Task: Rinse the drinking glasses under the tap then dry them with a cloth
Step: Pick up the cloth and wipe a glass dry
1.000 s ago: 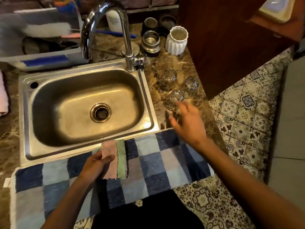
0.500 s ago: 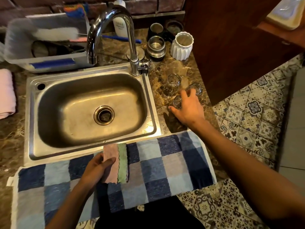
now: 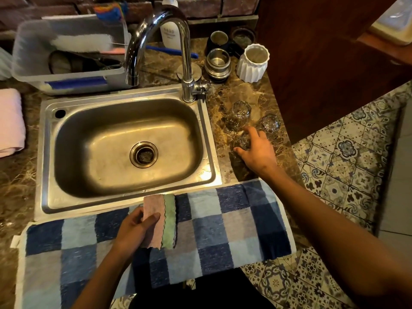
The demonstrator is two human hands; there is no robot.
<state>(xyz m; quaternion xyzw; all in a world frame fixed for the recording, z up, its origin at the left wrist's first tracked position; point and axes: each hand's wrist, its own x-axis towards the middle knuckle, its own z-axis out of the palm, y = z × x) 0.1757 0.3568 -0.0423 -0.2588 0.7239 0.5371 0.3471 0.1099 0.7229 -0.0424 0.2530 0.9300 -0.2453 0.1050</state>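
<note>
Three clear drinking glasses stand upside down on the marble counter right of the steel sink [image 3: 207,139]. My right hand [image 3: 256,152] wraps its fingers around the nearest glass [image 3: 243,141]. The two others, one behind [image 3: 239,113] and one to the right [image 3: 269,123], stand free. My left hand [image 3: 136,228] grips a folded pink and green cloth [image 3: 162,219] lying on the blue checked towel [image 3: 223,228] at the counter's front edge. The chrome tap [image 3: 185,63] arches over the sink with no water running.
Behind the glasses stand a white fluted cup [image 3: 253,63], a steel cup [image 3: 217,63] and dark cups [image 3: 219,40]. A grey tub [image 3: 66,56] with brushes sits back left, a soap bottle [image 3: 170,32] behind the tap, a pink towel [image 3: 10,123] far left. The counter ends right of the glasses.
My right hand reached forward from above the counter and closed around the nearest glass. My left hand stayed on the cloth.
</note>
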